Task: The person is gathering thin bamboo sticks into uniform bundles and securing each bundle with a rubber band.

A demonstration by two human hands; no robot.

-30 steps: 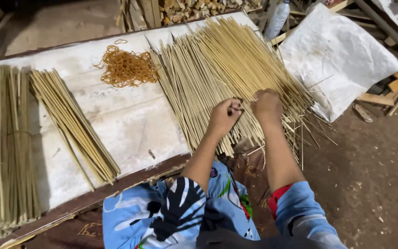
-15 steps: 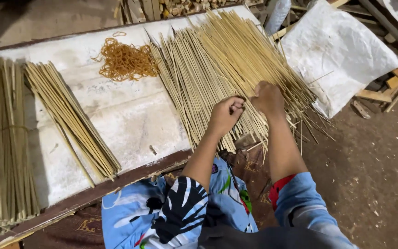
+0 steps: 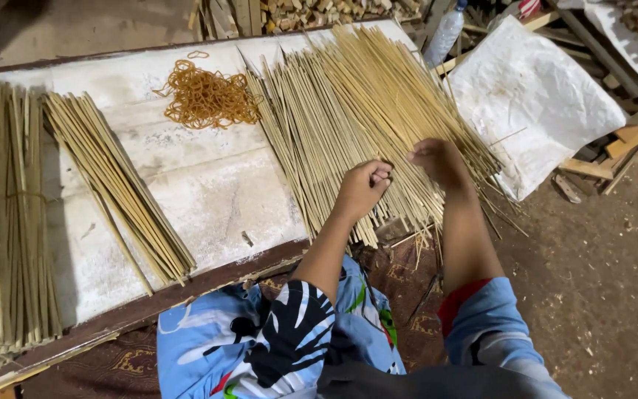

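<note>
Two hands: both are over the near end of the big pile of sticks (image 3: 363,111), close to each other but not touching.
Left hand (image 3: 364,187): curled into a loose fist, knuckles up; a thin stick seems pinched at the fingertips, but the fingers hide the grip, so I cannot tell for sure.
Right hand (image 3: 439,159): seen from the back, fingers bent down into the sticks; what it holds, if anything, is hidden under the palm.
Sticks: a wide fan of thin pale sticks on the right part of the bench (image 3: 208,192), the far tips pointed, the near ends hanging over the bench edge.
Loose sticks: some lie crooked at the near right side of the pile, under the right forearm, hard to count.
Small bundle (image 3: 116,185): lies slanted on the bench, well apart from the hands.
Left bundle (image 3: 1,214): long sticks, tied around the middle; its near end is cut off partly by the bench edge and the frame.
Rubber bands (image 3: 208,96): an orange heap at the far side, just beside the big pile.
White sack (image 3: 533,103): on the ground right of the bench, partly under stick tips.
Bottle (image 3: 446,33): clear, top cut off by the frame.
Wood scraps (image 3: 614,148): on the ground, shapes unclear.
</note>
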